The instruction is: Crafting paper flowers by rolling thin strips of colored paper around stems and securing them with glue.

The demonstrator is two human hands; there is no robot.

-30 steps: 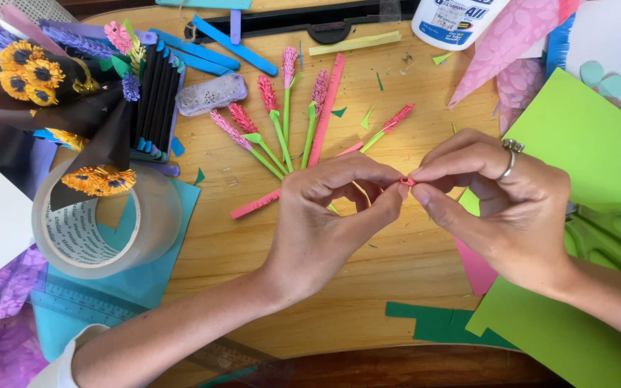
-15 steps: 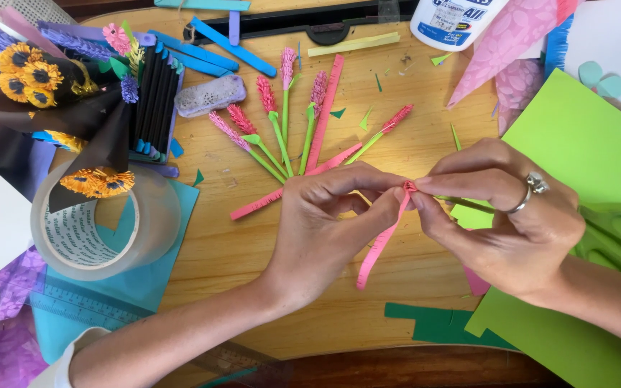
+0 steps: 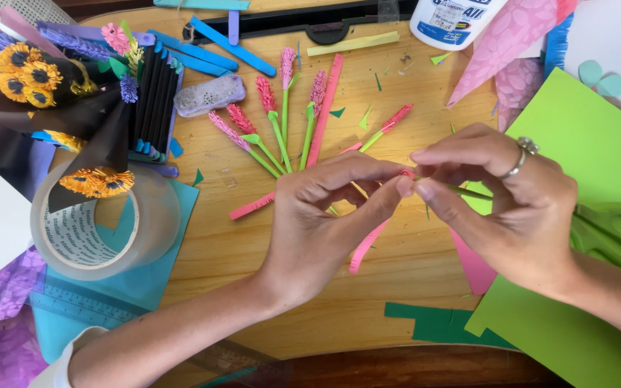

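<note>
Over the wooden table (image 3: pixel 238 287), my left hand (image 3: pixel 321 219) and my right hand (image 3: pixel 501 201) meet fingertip to fingertip. Between them they pinch a fringed pink paper strip (image 3: pixel 368 244) wound at its top around a thin green stem (image 3: pixel 468 192). The strip's loose end hangs down below my left fingers. My right hand wears a ring and holds the stem. Behind the hands lie several finished pink paper flowers on green stems (image 3: pixel 282 115), fanned out on the table.
A large tape roll (image 3: pixel 102 223) sits at left beside a black-wrapped paper bouquet (image 3: pixel 59 93). Green paper sheet (image 3: pixel 598 144) and green scissors (image 3: pixel 612 230) lie at right. A glue bottle (image 3: pixel 454 21) stands at the back, blue sticks (image 3: pixel 210 43) nearby, and a ruler (image 3: pixel 73 302) lies at front left.
The pink strip's loose end now hangs lower under my left hand. My right hand has turned and lifted a little, and the green stem shows between its fingers.
</note>
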